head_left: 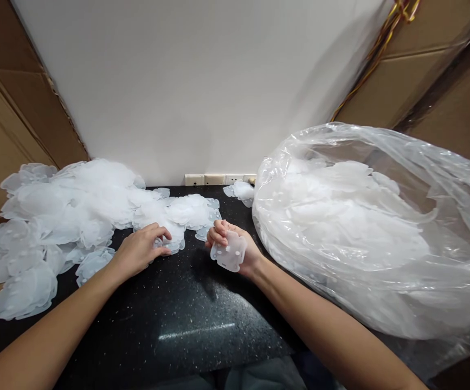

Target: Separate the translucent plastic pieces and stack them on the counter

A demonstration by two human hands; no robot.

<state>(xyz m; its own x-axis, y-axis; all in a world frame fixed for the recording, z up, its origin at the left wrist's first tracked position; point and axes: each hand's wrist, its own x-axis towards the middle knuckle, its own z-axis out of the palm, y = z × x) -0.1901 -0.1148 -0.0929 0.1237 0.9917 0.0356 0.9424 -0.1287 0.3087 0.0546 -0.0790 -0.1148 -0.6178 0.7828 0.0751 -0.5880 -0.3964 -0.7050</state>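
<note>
A black speckled surface [186, 319] fills the foreground. Above it, the right hand [252, 255] grips a flat translucent piece [229, 255], while the left hand [139, 249] curves, thumb and fingers slightly apart, at the near edge of a heap of similar pieces [96, 189]; whether it grips one cannot be told. A clear plastic bag [340, 292] of pieces sits to the right. Beyond, white sockets [214, 179] line the foot of a pale wall [178, 92].

piece [231, 258]: matt plastic | bag [458, 271]: glossy plastic | tabletop [178, 309]: smooth, glossy
</note>
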